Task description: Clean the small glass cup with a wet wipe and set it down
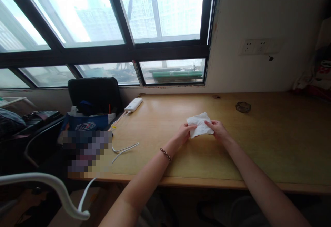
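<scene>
Curving across the bottom left corner, a smooth white tube (51,185) is sitting closest to the lens, glossy and round in section. Beyond it, a black padded chair (94,94) is carrying a blue bag (84,123) against the desk's left edge. On the wooden desk (271,140), pale and matte with a straight front lip, a white power bank (133,105) is lying near the back corner, its thin white cable (121,149) looping toward the front edge.

Further right, the left hand (184,132), a braided bracelet (166,154) on its wrist, is pinching the left side of a crumpled white tissue (199,124) between thumb and fingers. The tissue is lying at mid-desk, soft and creased, roughly rectangular. The right hand (218,129) is gripping its right side in the same narrow pinch.

Well apart to the right, a small round glass dish (243,107) is resting near the wall, with bare desktop stretching wide around both hands. A white wall socket (254,46) is sitting above it.
</scene>
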Tool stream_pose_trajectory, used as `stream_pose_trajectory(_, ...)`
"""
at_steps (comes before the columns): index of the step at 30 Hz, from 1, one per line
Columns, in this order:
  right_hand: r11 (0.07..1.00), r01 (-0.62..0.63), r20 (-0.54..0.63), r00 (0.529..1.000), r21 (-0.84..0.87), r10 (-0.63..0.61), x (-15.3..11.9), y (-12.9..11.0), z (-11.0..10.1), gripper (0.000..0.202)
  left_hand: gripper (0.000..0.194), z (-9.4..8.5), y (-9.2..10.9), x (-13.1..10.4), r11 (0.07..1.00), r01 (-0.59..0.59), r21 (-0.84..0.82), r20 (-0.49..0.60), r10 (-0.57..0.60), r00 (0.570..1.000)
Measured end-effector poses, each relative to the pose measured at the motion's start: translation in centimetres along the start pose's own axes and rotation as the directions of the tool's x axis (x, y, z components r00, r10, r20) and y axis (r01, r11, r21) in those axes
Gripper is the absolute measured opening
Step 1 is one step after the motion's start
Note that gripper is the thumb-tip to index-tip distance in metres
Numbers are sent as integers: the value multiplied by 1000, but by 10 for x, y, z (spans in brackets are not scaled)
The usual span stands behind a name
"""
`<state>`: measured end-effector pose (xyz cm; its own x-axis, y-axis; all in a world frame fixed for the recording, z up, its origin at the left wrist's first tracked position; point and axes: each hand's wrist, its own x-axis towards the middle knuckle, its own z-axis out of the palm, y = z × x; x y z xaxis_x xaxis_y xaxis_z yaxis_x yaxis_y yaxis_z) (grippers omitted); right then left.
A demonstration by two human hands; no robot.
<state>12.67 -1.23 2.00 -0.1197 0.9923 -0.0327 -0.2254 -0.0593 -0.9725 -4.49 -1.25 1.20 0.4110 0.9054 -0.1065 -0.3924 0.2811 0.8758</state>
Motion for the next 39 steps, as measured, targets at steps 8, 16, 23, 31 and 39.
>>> stream_pose_trajectory(8,981,-76,-38,996,178,84,1,-2,-8,15,19,-7,12,0,998,-9,-60,-68,4,998)
stream_pose_trajectory(16,973,-154,-26,987,170,160,1,-5,-12,19,28,-2,10,-3,936,-152,318,-34,172,985)
stream_pose_trajectory(23,961,58,-411,896,-271,-170,14,14,-36,28,30,-7,1,2,748,-237,620,34,277,960)
stream_pose_trajectory(31,746,-193,-557,785,-637,-272,-30,2,-159,30,28,-18,-3,5,693,-219,687,-1,302,953)
stream_pose_trajectory(39,-70,-496,-370,726,-865,-579,-82,-17,-195,34,27,-15,-7,1,535,-260,804,68,350,934)
